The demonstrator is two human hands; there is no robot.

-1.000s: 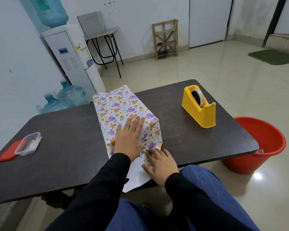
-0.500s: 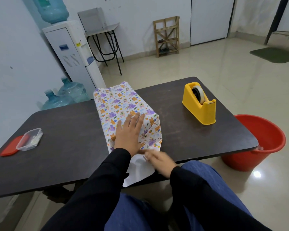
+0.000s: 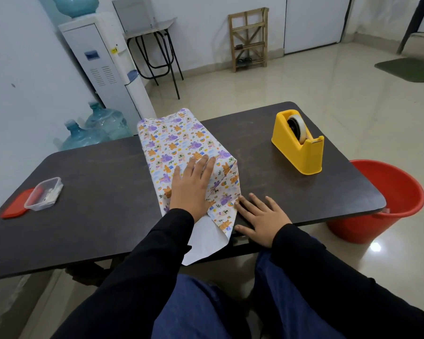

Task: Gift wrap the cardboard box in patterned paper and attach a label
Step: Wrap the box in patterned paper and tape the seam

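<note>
The box wrapped in patterned paper (image 3: 179, 143) lies lengthwise in the middle of the dark table (image 3: 96, 192). My left hand (image 3: 191, 187) presses flat on its top near the close end. A loose paper flap (image 3: 211, 238), white side up, hangs over the table's near edge. To the right of the box, my right hand (image 3: 260, 218) lies flat on the table, fingers spread, with its fingertips at the lower right corner of the paper fold. A yellow tape dispenser (image 3: 298, 143) stands at the right of the table.
A clear plastic container (image 3: 44, 194) with small items sits by its red lid (image 3: 15, 207) at the table's left. A red bucket (image 3: 387, 199) stands on the floor to the right. Water bottles (image 3: 96, 128) and a dispenser (image 3: 103, 67) stand behind the table.
My right hand slid from the front fold of the paper to the right, onto the table beside the box. My left hand stayed on top of the box.
</note>
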